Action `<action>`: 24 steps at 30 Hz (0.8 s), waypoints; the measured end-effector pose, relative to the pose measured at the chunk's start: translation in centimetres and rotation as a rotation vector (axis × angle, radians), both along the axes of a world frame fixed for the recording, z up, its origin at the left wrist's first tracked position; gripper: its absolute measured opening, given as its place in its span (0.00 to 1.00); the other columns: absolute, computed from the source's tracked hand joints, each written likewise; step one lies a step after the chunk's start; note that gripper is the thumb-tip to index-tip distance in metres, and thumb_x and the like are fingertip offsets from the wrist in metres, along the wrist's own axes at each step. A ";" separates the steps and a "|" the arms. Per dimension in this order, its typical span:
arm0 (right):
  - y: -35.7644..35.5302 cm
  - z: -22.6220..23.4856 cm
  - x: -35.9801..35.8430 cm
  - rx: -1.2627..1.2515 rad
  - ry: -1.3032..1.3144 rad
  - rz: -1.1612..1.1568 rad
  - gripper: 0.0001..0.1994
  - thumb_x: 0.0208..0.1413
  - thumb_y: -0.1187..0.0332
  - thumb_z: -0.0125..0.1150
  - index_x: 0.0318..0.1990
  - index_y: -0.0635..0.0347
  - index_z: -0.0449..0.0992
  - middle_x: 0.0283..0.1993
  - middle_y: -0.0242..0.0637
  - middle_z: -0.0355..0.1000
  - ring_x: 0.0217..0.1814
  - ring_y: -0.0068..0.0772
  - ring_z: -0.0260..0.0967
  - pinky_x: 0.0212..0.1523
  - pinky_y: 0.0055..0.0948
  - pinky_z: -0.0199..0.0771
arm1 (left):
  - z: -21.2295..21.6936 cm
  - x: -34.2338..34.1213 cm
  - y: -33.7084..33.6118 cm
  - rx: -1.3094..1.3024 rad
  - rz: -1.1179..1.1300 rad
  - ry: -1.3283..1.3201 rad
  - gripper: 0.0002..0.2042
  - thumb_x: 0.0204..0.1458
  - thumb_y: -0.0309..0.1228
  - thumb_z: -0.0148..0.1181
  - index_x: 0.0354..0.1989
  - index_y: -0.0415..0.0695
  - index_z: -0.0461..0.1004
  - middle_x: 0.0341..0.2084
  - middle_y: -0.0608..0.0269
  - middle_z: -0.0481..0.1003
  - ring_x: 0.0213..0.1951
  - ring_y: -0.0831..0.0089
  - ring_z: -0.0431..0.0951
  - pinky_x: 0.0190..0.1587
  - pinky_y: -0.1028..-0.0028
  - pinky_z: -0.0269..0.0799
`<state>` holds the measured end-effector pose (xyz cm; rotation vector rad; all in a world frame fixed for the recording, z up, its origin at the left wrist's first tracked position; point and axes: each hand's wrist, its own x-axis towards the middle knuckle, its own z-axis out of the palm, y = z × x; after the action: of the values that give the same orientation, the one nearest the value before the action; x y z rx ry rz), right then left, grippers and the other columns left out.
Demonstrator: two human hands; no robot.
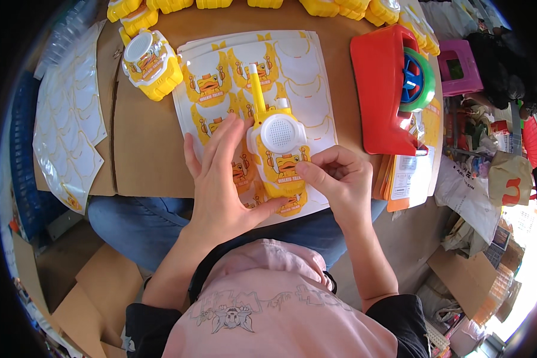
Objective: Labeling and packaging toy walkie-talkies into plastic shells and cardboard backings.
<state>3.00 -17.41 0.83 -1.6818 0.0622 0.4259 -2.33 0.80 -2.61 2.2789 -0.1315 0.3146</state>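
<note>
A yellow toy walkie-talkie [285, 179] with a white round speaker grille and a white-tipped antenna is in front of me, over a stack of sticker sheets [307, 71]. A duck sticker [287, 165] covers its lower face. My left hand [218, 173] spans the toy, fingertips by its upper left side and thumb along the bottom edge. The thumb and index finger of my right hand [342, 179] are pinched together at the sticker's right edge. Another walkie-talkie [151, 64], with a sticker on its front, lies at the upper left.
Several yellow toys line the far edge of the brown cardboard-covered table [146, 149]. A red tape dispenser [370, 89] with green tape stands right, above a pile of papers [409, 179]. Used sticker backing [71, 119] hangs over the left edge. Cartons [104, 286] lie below.
</note>
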 end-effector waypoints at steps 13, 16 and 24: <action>-0.1 0.0 0.1 -0.032 0.017 0.008 0.07 0.44 0.75 0.69 0.28 0.67 0.75 0.26 0.34 0.74 0.27 0.17 0.71 0.29 0.12 0.69 | -0.9 0.3 -0.1 -0.086 -0.026 -0.157 0.37 0.30 0.42 0.77 0.42 0.46 0.54 0.56 0.43 0.63 0.63 0.53 0.57 0.62 0.41 0.29; -0.1 -0.2 0.1 -0.013 0.002 0.007 0.07 0.46 0.75 0.68 0.28 0.68 0.76 0.25 0.32 0.73 0.26 0.14 0.68 0.27 0.12 0.67 | -0.8 0.3 0.0 -0.080 -0.029 -0.146 0.37 0.30 0.42 0.77 0.42 0.46 0.54 0.56 0.43 0.63 0.63 0.53 0.57 0.62 0.41 0.29; -0.1 -0.2 0.0 -0.022 -0.012 0.004 0.07 0.47 0.74 0.68 0.29 0.69 0.77 0.24 0.30 0.73 0.25 0.12 0.66 0.26 0.12 0.66 | -0.7 0.2 0.0 -0.058 -0.030 -0.153 0.37 0.29 0.41 0.77 0.42 0.46 0.54 0.56 0.43 0.63 0.63 0.53 0.56 0.62 0.40 0.29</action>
<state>3.05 -17.49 0.58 -1.7058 0.0549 0.4191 -2.17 0.75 -3.28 2.1927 -0.2324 0.4709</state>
